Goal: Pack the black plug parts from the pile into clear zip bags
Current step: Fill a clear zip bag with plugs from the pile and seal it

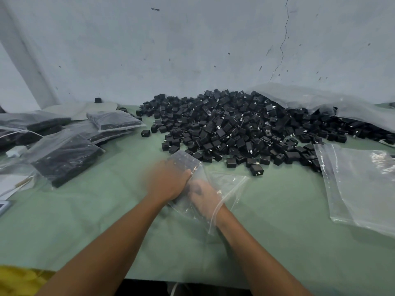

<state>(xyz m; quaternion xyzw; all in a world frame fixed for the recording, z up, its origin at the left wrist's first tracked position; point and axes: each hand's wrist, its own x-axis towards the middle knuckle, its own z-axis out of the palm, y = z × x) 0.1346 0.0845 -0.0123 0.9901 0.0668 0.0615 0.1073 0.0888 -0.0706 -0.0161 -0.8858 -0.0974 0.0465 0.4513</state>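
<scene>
A big pile of black plug parts [235, 124] covers the far middle and right of the green table. In front of it lies a clear zip bag [226, 184] with black parts showing at its far end [183, 160]. My left hand [166, 182] grips the bag's left side from outside, blurred by motion. My right hand [203, 196] is inside the bag, seen through the plastic; its fingers are too blurred to tell how they lie.
Several filled zip bags [64, 154] lie stacked at the left. A stack of empty clear bags [361, 184] lies at the right. A large crumpled plastic sack [320, 101] lies behind the pile. The green table [106, 221] ends at a grey wall.
</scene>
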